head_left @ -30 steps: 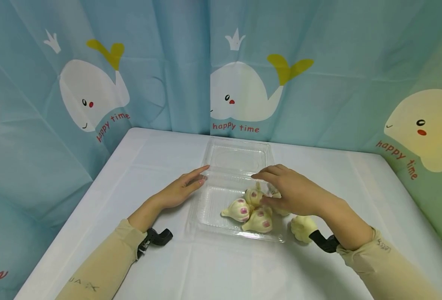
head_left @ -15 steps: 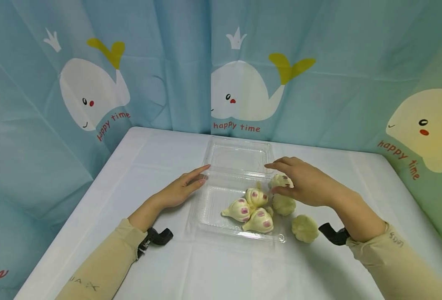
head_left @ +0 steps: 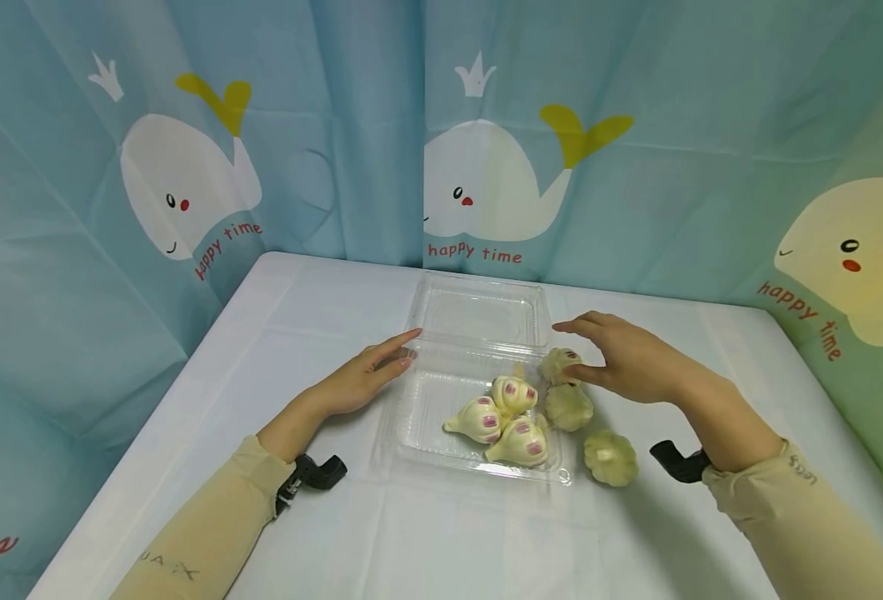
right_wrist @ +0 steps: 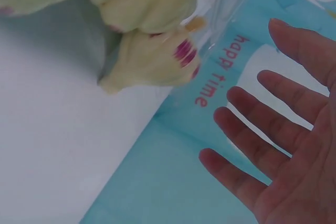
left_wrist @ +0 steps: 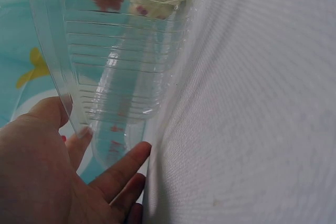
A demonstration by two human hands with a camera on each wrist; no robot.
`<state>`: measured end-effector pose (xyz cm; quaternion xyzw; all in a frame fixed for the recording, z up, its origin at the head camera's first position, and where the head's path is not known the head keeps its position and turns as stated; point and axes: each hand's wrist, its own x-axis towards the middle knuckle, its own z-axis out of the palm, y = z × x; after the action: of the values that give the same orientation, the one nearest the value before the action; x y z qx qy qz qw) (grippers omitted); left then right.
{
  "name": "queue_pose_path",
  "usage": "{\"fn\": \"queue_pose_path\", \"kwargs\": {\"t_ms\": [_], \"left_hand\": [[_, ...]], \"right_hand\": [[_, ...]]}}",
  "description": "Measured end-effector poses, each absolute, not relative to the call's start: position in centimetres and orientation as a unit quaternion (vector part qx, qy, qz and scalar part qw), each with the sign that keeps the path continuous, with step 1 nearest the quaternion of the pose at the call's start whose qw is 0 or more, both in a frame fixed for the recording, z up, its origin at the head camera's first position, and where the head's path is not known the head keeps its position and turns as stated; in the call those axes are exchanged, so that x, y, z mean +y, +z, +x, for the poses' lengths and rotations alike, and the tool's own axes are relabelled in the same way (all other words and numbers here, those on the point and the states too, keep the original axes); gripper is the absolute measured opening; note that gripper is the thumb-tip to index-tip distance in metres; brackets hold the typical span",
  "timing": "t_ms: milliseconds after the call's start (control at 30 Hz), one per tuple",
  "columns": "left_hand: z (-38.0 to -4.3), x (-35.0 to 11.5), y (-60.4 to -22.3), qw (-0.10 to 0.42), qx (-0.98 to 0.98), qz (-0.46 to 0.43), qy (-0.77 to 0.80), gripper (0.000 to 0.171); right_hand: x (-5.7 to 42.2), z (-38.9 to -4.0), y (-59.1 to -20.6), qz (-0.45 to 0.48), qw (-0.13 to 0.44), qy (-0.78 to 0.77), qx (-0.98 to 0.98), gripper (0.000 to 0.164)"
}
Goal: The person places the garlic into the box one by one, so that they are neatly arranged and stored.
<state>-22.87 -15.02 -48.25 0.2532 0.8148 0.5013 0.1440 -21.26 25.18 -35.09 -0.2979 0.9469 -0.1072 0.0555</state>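
Observation:
A clear hinged plastic container [head_left: 421, 417] lies with its lid [head_left: 479, 317] folded back. Three garlic bulbs [head_left: 518, 442] sit together in its right part. Outside its right wall lie two more garlic bulbs [head_left: 569, 407], one behind the other, and a third garlic bulb [head_left: 611, 458] lies nearer the front. My left hand [head_left: 353, 383] is at the container's left edge, fingers extended, its thumb by the clear wall in the left wrist view. Over the rear outside bulb is my right hand [head_left: 632, 358]; the right wrist view shows its fingers [right_wrist: 252, 135] spread, holding nothing.
A white cloth covers the table [head_left: 441, 542]. Behind it hangs a blue curtain [head_left: 366, 167] printed with whales, which also runs along both sides. Black wrist mounts [head_left: 681, 462] jut from the cuffs close above the table.
My right hand has drawn back to the right from above the container, uncovering the outside garlic bulbs. The left hand and the container have stayed in place.

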Motion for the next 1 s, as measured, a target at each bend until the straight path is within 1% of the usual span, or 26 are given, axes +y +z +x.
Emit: {"fn": "queue_pose_path", "kwargs": {"t_ms": [500, 633, 1000], "left_hand": [[-22.9, -15.0, -48.3, 0.137, 0.819, 0.249, 0.499, 0.057], [-23.0, -15.0, -48.4, 0.137, 0.811, 0.26, 0.506, 0.057], [-23.0, -15.1, -48.3, 0.136, 0.821, 0.252, 0.493, 0.057]], "right_hand": [[27.1, -22.9, -36.9, -0.262, 0.092, -0.127, 0.952, 0.059], [27.2, -23.3, -37.5, -0.266, 0.096, -0.131, 0.95, 0.06], [26.9, -24.0, -38.4, -0.261, 0.118, -0.139, 0.948, 0.061]]}}
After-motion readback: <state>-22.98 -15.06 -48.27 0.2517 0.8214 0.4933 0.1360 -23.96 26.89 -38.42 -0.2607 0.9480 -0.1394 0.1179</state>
